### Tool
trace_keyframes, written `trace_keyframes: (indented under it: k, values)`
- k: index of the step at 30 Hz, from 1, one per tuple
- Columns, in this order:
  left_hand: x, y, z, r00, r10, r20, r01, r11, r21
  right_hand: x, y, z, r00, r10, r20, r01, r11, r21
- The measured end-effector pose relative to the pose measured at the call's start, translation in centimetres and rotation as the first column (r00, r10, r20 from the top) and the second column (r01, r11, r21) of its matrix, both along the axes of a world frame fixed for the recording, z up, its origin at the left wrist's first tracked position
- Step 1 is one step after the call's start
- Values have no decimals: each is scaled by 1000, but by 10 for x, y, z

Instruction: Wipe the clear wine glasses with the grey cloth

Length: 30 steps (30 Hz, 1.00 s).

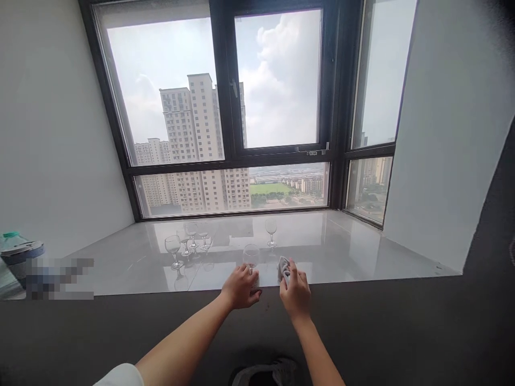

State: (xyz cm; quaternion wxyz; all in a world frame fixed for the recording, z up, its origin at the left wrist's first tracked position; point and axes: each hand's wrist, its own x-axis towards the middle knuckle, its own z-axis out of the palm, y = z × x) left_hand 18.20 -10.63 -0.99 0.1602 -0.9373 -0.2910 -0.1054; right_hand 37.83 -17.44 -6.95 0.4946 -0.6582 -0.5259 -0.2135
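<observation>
My left hand [240, 288] is closed around the lower part of a clear wine glass [251, 254], near the front edge of the sill. The bowl of that glass shows above my fingers, and its foot is mostly hidden. To the right, my right hand [295, 289] grips a crumpled grey cloth [283, 268], apart from the glass. Behind my hands, a single wine glass [271, 231] stands upright on the sill. Off to the left stands a group of several wine glasses, the nearest being a stemmed glass [173, 247].
The glossy pale windowsill [362, 262] reflects the light and ends in a front edge above a dark wall. A dark-framed window [229, 166] rises behind it. At far left is a container with a green top [11, 235], beside a blurred patch. A shoe [263, 374] shows below.
</observation>
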Motion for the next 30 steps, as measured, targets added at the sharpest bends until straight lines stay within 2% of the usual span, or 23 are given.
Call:
trace_keyframes:
  k: [5,14,23,30]
  values:
    - [0,1,-1,1000,-1,1,1,1000,17,2,4,-9,998,-31,52,27,998,59]
    - [0,3,-3,1000,5,-14,-4,998,66,3,4,-14,990,-46,133,32,994,109]
    - [-1,4,-5,1000,3,-23,-1,997,71,4,3,-15,995,6,102,-14,997,76]
    - [-1,3,-2,999,9,-34,-7,998,59,4,5,-19,998,33,49,-39,991,127]
